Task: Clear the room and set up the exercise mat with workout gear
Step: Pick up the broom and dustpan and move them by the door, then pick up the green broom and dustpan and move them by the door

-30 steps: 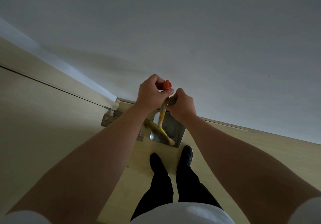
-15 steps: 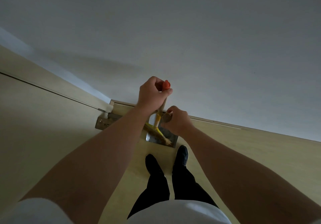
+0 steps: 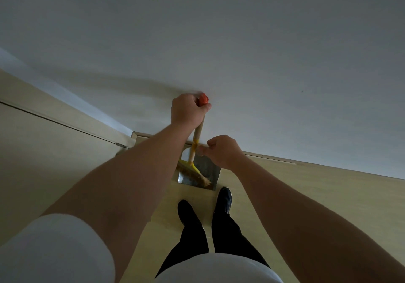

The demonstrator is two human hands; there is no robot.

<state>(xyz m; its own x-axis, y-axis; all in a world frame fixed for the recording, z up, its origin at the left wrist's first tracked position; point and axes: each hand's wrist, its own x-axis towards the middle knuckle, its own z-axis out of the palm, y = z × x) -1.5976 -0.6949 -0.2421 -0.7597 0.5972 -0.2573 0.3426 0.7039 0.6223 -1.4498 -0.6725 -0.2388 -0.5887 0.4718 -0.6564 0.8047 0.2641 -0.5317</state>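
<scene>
right hand (image 3: 223,152) has dropped beside the orange-capped wooden straw broom (image 3: 198,131); i can't tell its grasp. left hand (image 3: 188,112) grips the top. bristles sit in the grey metal dustpan (image 3: 209,169) at twelve o'clock; released, it could topple.

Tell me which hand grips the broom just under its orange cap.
The left hand, wrapped round the broom below the cap; the right hand sits lower beside it, grip unclear.

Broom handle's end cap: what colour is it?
Orange-red cap, clearest in the head view, just above the left hand gripping the broom.
</scene>
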